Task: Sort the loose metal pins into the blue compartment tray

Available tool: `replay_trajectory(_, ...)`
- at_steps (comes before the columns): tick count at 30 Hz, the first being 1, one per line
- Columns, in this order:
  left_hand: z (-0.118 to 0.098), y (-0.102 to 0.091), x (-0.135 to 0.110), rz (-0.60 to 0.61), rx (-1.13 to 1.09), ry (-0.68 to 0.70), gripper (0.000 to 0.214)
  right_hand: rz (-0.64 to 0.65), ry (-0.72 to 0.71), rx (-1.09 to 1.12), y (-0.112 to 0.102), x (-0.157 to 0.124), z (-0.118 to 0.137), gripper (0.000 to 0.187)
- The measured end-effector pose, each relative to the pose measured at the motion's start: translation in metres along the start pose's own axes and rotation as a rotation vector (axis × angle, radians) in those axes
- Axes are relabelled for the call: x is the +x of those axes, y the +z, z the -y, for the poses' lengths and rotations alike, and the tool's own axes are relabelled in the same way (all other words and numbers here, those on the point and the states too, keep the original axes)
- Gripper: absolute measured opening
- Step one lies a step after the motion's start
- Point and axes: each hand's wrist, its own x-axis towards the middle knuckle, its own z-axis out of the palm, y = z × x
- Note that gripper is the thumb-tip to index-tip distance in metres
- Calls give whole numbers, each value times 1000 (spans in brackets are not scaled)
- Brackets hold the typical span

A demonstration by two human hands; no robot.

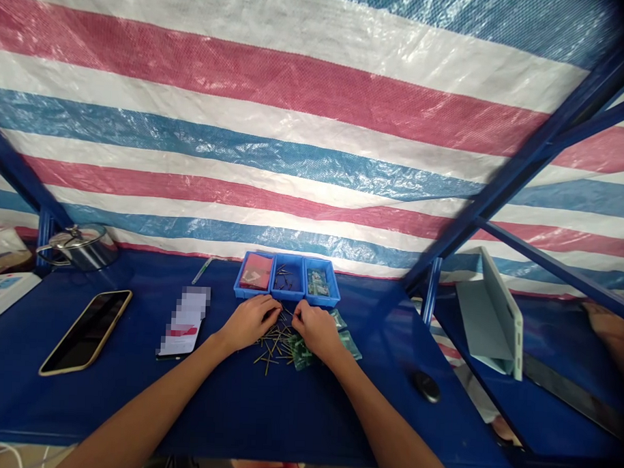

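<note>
My left hand and my right hand rest close together on the blue table, both with fingers curled in a pinch over a scatter of thin brass-coloured pins. What each pinch holds is too small to make out. Small green circuit boards lie partly under and beside my right hand. Just beyond the hands stands a row of blue bins: the left holds a red pad, the middle some dark pins, the right green parts.
A phone lies face up at left, a card with a pixelated patch nearer the hands. A pen, a steel pot, a dark round object and a propped tablet stand around. A striped tarp hangs behind.
</note>
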Motion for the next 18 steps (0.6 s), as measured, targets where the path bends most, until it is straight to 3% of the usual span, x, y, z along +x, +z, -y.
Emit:
replay_trajectory(7,-2,-2,0,4,0,-2,24,-59,38,20,0,-1,2,4)
replay_trajectory(13,0,-1,0,2,11,8,22,-246,-48,308,-5,-3,4,4)
replay_trajectory(18,1,0,-1,4,13,6,23,-381,-40,515,-7,-2,0,11)
